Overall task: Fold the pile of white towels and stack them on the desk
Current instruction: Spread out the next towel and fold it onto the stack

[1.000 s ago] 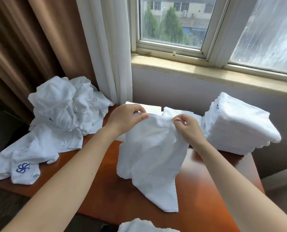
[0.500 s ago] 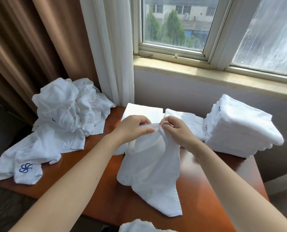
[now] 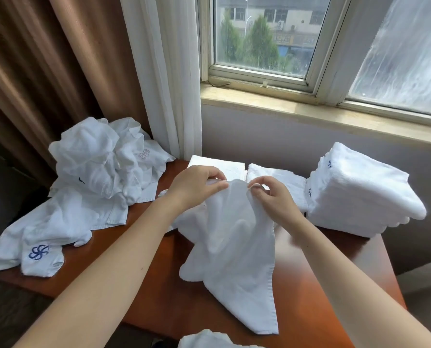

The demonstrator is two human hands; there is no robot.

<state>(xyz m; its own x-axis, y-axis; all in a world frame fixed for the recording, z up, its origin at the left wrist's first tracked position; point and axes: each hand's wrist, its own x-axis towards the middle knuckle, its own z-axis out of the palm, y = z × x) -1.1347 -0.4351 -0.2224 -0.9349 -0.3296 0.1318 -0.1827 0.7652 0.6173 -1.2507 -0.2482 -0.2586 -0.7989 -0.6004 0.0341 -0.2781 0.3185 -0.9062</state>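
Note:
A white towel [image 3: 232, 249] hangs crumpled over the middle of the brown desk [image 3: 310, 292], its lower corner lying on the wood. My left hand [image 3: 194, 189] pinches its top edge on the left. My right hand [image 3: 272, 197] pinches the same edge just to the right, a short gap between the two. A tall stack of folded towels [image 3: 360, 192] stands at the right rear. Two low folded towels [image 3: 279, 182] lie behind my hands. A loose pile of unfolded towels [image 3: 91, 177] covers the desk's left end.
A white curtain [image 3: 169, 76] and a brown drape [image 3: 46, 71] hang behind the pile. The window sill [image 3: 310, 114] runs above the desk. Another bit of white cloth [image 3: 209, 340] shows at the bottom edge, below the desk's front.
My hands have shifted along the towel's top edge, first closing together, then parting slightly. The towel has bunched narrower than a second ago and hangs further down the desk.

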